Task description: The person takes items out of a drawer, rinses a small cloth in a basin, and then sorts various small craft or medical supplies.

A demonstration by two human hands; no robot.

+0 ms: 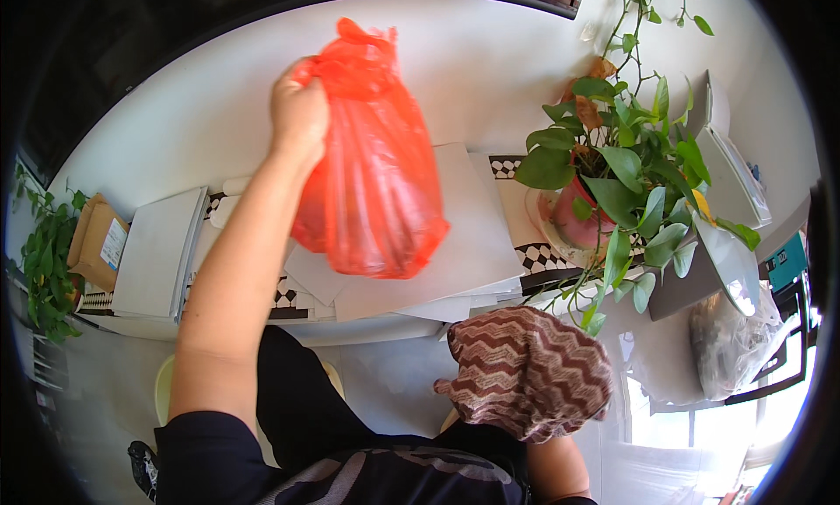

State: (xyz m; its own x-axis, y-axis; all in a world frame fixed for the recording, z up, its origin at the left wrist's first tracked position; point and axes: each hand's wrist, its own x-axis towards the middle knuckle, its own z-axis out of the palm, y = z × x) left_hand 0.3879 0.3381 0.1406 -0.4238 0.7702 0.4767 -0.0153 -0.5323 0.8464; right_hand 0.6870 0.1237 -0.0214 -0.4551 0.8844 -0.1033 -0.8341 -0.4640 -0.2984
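Note:
My left hand (300, 108) grips the gathered neck of a red translucent plastic bag (380, 183), held up above the cabinet top. Something dark shows faintly through the bag's lower part; what it is cannot be told. At the lower right, close to my body, a brown and beige zigzag-patterned knitted cloth item (525, 374) covers my right hand (525, 380), so its fingers are hidden. Beneath the bag lie large grey-white sheets or boards (469, 242) on a black-and-white patterned runner (541, 259).
A leafy potted plant (584, 216) stands at the right of the cabinet. To the left are stacked pale boards (157, 252) and an open cardboard box (98, 242). A clear plastic bag (735, 341) sits at the far right. A dark screen (131, 39) hangs above.

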